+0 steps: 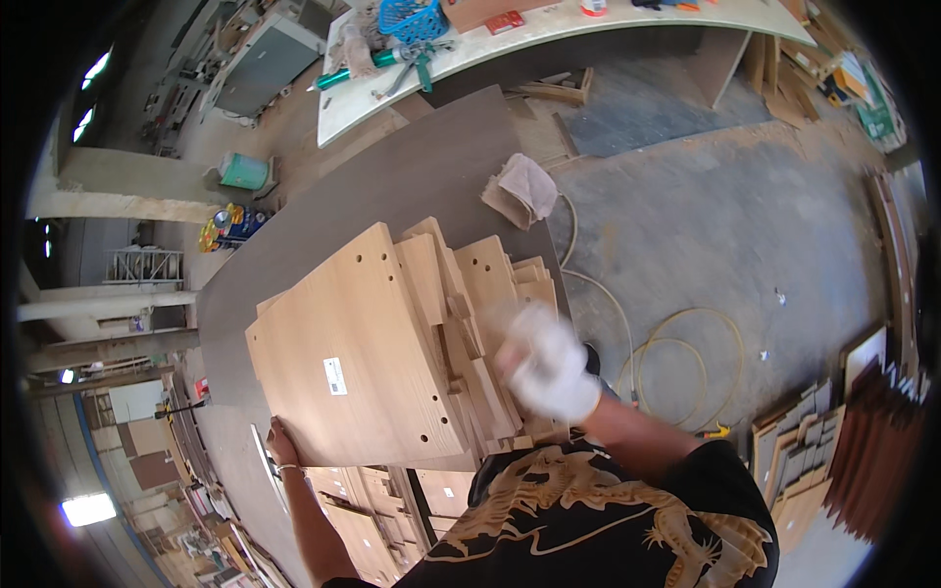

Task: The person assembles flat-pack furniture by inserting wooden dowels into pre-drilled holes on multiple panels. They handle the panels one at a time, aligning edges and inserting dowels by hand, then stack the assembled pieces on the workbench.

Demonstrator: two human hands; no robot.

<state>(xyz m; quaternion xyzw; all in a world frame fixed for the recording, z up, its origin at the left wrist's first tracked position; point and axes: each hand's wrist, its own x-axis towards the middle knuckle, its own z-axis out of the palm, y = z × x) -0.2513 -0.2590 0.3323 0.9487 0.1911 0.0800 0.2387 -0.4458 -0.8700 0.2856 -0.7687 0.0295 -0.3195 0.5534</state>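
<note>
A light wooden panel [343, 304] with drilled holes near its corners and a white label lies on top of a pile of boards. My bare left hand [282, 443] grips the panel at its near left corner. Just right of the panel, smaller wooden boards [485, 269] are stacked unevenly, some also drilled. Over the right side of these boards is my right hand [549, 367] in a white glove. Motion smears its fingers, so whether it holds anything is unclear.
The pile rests on a large dark brown tabletop [392, 167], where a folded cloth [522, 191] lies at the far right edge. A white bench [470, 54] with tools and a blue basket [412, 20] stands beyond. A yellowish hose [701, 314] coils on the floor at right.
</note>
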